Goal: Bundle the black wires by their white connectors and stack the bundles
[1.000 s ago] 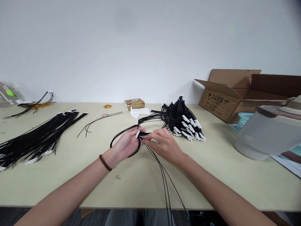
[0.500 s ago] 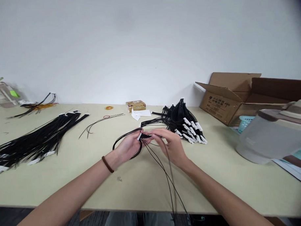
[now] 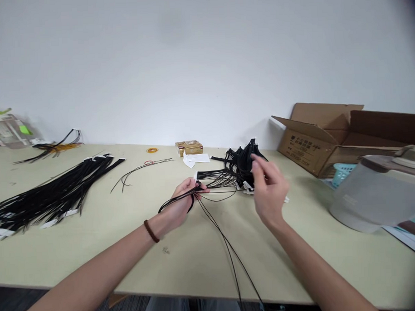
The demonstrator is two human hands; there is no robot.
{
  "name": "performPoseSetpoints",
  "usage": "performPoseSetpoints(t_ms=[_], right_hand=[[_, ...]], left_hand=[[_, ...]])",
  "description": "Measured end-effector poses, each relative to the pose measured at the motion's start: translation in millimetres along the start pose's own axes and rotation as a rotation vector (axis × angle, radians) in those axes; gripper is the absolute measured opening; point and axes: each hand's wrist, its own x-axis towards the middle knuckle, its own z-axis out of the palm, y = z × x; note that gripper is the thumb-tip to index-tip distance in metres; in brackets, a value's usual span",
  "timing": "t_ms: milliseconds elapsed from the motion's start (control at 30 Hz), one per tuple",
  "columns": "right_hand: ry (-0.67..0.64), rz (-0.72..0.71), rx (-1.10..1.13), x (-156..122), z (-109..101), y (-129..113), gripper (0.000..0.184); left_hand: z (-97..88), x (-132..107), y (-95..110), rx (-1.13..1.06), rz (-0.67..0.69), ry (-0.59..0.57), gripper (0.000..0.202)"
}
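Observation:
My left hand (image 3: 182,199) is closed around a looped bundle of thin black wires (image 3: 177,198) above the middle of the table. A white connector (image 3: 195,175) shows at its fingertips, and two loose wires hang from it past the table's front edge. My right hand (image 3: 270,189) is raised to the right, thumb and fingers pinched together; whether a wire is between them I cannot make out. Behind it stands a pile of black wire harnesses (image 3: 243,159) with white connectors, partly hidden by the hand. A flat row of black wires runs from that pile towards my left hand.
More black wire harnesses (image 3: 65,187) lie at left. Loose wires (image 3: 136,169), a yellow coil (image 3: 152,150), a small gold box (image 3: 189,147) and white paper (image 3: 197,159) are at the back. On the right are an open carton (image 3: 302,147), a teal basket (image 3: 342,173) and a grey container (image 3: 375,195).
My right hand has moved away from the wires at my left hand, to the right, in front of the harness pile. My left hand stays nearly in place, still gripping the bundle.

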Motion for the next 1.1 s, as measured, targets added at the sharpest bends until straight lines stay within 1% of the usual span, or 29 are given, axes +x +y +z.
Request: performPoseSetpoints(t_ms=[33,67,100,167,233,500,600,767,967,1100], right_hand=[[-0.064,-0.162,-0.095,-5,1,-4,0.016],[-0.126,-0.319,-0.142,-9,3,-8,0.014],[-0.184,-0.426,-0.173,-14,5,-10,0.014],[-0.243,-0.576,-0.236,-20,7,-14,0.009],[-0.256,-0.636,-0.283,-24,9,-13,0.005],[-0.253,-0.643,-0.35,-25,9,-11,0.009],[-0.257,-0.669,-0.38,-26,10,-12,0.012],[-0.261,-0.713,-0.409,-28,11,-12,0.013],[-0.255,-0.714,-0.412,-30,12,-14,0.016],[-0.264,-0.703,-0.387,-32,13,-16,0.016]], left_hand=[[0.0,0,-1,0.009,0.019,-0.023,0.019],[-0.3,0,-1,0.013,0.034,-0.042,0.019],[-0.6,0,-2,0.01,0.042,-0.054,0.018],[-1.1,0,-2,-0.003,0.045,-0.062,0.016],[-0.7,0,-2,-0.012,0.046,-0.053,0.015],[2.1,0,1,0.006,0.064,-0.046,0.02],[1.3,0,0,0.021,0.065,-0.05,0.02],[0.6,0,-1,0.088,0.092,-0.033,0.023],[1.7,-2,3,0.192,0.117,0.012,0.022],[2.4,-3,4,0.252,0.128,0.016,0.022]])
